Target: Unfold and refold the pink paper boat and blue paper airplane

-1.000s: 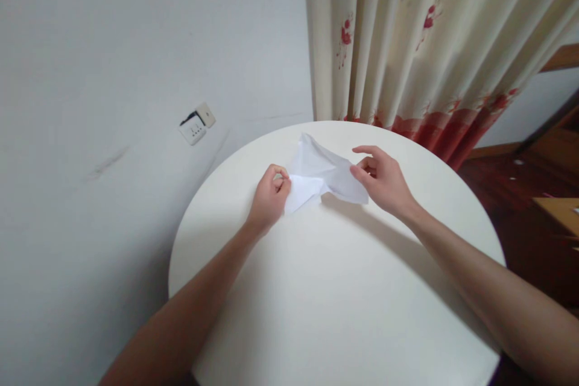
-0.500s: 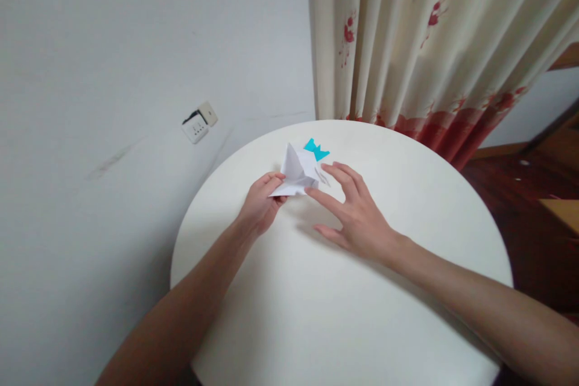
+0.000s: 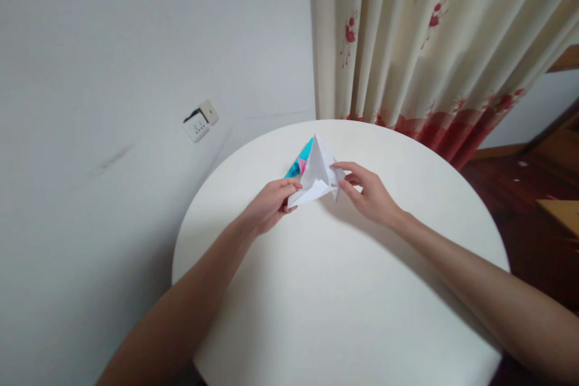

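A folded white paper [image 3: 318, 172] stands up in a peak over the far part of a round white table [image 3: 344, 289]. My left hand [image 3: 271, 204] pinches its lower left corner. My right hand [image 3: 368, 193] pinches its right edge with thumb and fingers. Behind the white paper, a blue paper piece [image 3: 298, 161] with a small pink bit [image 3: 301, 165] shows on the table, partly hidden.
A cream curtain [image 3: 407, 36] with red flowers hangs behind the table. A white wall [image 3: 136, 60] with a loose socket plate [image 3: 199, 120] lies to the left. Dark wooden floor [image 3: 520, 193] and a wooden edge are at the right.
The paper went from a spread sheet to a folded peaked shape. My right hand pressed flat on it half a second ago and now pinches its right edge. The blue piece came into view.
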Demonstrator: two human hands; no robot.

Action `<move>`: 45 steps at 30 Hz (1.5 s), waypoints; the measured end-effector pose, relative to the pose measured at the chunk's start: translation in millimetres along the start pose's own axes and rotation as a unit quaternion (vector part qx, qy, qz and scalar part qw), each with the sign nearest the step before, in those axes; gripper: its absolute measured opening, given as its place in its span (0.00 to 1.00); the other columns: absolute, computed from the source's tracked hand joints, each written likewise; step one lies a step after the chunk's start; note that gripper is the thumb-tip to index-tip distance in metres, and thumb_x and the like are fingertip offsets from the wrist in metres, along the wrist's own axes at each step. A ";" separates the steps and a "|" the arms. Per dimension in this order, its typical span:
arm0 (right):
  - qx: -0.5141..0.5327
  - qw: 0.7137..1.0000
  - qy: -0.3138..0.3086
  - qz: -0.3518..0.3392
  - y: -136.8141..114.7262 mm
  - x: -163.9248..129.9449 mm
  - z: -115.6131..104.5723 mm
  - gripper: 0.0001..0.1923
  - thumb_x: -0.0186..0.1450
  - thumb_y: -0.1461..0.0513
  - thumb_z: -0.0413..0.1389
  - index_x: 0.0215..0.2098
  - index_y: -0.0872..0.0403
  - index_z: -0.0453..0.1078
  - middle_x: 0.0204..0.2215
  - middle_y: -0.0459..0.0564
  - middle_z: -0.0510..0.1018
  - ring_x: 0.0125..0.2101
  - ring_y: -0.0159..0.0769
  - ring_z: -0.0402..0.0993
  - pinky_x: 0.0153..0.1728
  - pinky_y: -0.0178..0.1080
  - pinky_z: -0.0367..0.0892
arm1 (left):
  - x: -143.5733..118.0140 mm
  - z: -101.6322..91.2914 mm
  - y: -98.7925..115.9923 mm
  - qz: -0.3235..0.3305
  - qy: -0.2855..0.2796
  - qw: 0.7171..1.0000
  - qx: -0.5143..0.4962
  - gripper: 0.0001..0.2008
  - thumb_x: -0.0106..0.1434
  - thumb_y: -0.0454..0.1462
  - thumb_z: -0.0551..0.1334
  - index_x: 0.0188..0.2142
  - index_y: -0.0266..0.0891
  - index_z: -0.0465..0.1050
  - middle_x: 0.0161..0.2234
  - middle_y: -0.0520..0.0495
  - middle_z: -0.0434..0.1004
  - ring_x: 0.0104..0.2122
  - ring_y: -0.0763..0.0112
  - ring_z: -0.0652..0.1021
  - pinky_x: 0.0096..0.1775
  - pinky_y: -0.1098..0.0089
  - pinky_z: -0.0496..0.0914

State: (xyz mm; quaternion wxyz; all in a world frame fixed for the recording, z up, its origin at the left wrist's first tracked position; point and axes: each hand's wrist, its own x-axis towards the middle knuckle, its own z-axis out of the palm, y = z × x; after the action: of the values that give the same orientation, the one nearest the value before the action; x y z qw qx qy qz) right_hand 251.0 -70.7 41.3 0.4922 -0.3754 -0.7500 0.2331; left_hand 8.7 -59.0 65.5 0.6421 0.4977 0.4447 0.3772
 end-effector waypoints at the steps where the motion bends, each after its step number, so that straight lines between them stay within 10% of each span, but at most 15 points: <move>1: 0.012 1.000 -0.001 0.012 1.3 -0.1 1.7 0.18 0.69 0.61 0.54 0.57 0.50 0.67 0.51 0.54 0.75 0.37 0.37 0.76 0.39 0.41 0.73 | -0.3 -0.9 0.4 -0.008 -0.023 1.000 -0.007 0.05 0.57 0.34 0.66 0.32 0.34 0.73 0.21 0.55 0.63 0.17 0.83 0.61 0.18 0.80 0.53; 8: 0.034 0.993 0.067 0.087 -0.9 -2.3 13.7 0.21 0.62 0.64 0.57 0.54 0.50 0.64 0.25 0.39 0.69 0.25 0.32 0.68 0.27 0.36 0.68 | 7.8 11.3 -6.3 0.070 0.021 0.988 -0.133 0.19 0.63 0.44 0.66 0.50 0.38 0.68 0.38 0.43 0.79 0.32 0.70 0.79 0.35 0.71 0.73; 13: 0.059 0.984 0.121 0.121 -13.7 -6.6 20.7 0.27 0.61 0.64 0.56 0.58 0.48 0.57 0.26 0.37 0.66 0.22 0.30 0.68 0.22 0.34 0.68 | 1.2 40.8 -27.8 0.250 0.059 0.966 0.029 0.32 0.56 0.42 0.72 0.57 0.44 0.62 0.48 0.42 0.76 0.45 0.63 0.78 0.46 0.64 0.72; 21: 0.084 0.988 0.091 0.095 -23.5 -12.7 28.4 0.26 0.63 0.64 0.55 0.59 0.49 0.59 0.33 0.43 0.72 0.26 0.32 0.72 0.24 0.36 0.73 | -2.1 49.5 -33.8 0.291 0.139 0.943 0.086 0.21 0.60 0.36 0.68 0.51 0.43 0.66 0.36 0.49 0.76 0.38 0.68 0.79 0.43 0.68 0.72; 29: 0.083 0.984 0.064 0.142 -17.3 -11.6 30.9 0.09 0.62 0.63 0.55 0.40 0.55 0.74 0.35 0.50 0.78 0.25 0.32 0.73 0.24 0.36 0.73 | 3.5 41.0 -40.8 0.340 0.148 0.912 0.176 0.04 0.66 0.36 0.61 0.42 0.43 0.70 0.39 0.48 0.74 0.40 0.67 0.77 0.45 0.69 0.71; 45: 0.207 0.960 0.076 0.175 -16.7 -10.1 32.6 0.15 0.62 0.57 0.59 0.45 0.55 0.76 0.27 0.46 0.77 0.18 0.29 0.67 0.18 0.34 0.65 | -3.6 41.7 -29.5 0.380 0.159 0.876 0.250 0.07 0.68 0.35 0.58 0.42 0.43 0.75 0.42 0.45 0.76 0.44 0.64 0.76 0.47 0.66 0.69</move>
State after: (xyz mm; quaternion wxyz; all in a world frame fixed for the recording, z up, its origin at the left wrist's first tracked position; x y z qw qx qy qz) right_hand 218.0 -88.2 34.3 0.5663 -0.4069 -0.5685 0.4365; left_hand 48.3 -81.5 42.0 0.2246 0.7056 0.3966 0.5426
